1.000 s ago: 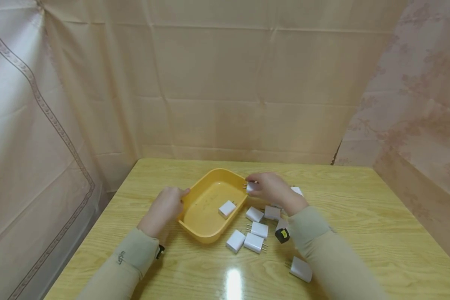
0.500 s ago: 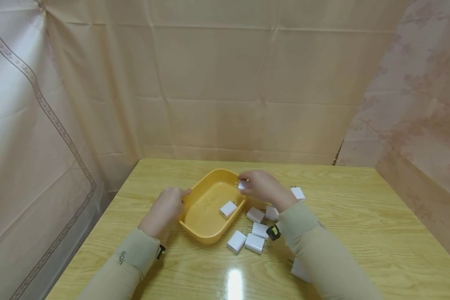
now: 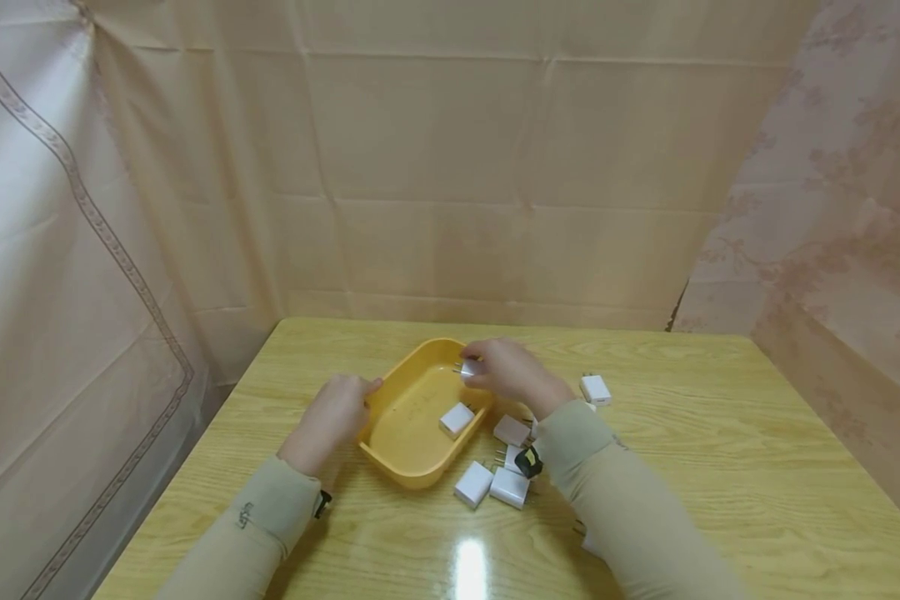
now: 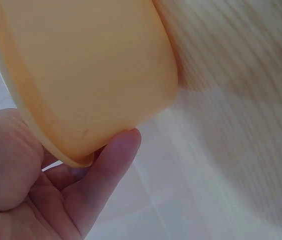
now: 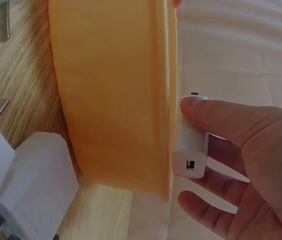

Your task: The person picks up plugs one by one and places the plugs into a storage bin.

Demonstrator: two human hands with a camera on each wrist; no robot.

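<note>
My left hand (image 3: 330, 421) grips the left rim of a yellow plastic tray (image 3: 412, 477); in the left wrist view its fingers curl about the tray's edge. Between the thumb and fingers of my right hand (image 3: 512, 371) is a white USB charger plug (image 5: 190, 142), its USB port showing in the right wrist view. In the head view this plug sits over the tray's far right side, prongs pointing left. Another white charger plug (image 3: 457, 419) lies inside the tray against its right wall.
Several white charger plugs, among them one at the front (image 3: 473, 484), lie on the wooden table (image 3: 720, 467) right of the tray. One plug (image 3: 596, 389) lies farther back on the right. My right forearm partly covers others. Pale cloth (image 3: 435, 167) hangs behind the table.
My right hand has moved left with the charger plug, from the tray's right rim to over its inside. The left hand and tray have stayed nearly still.
</note>
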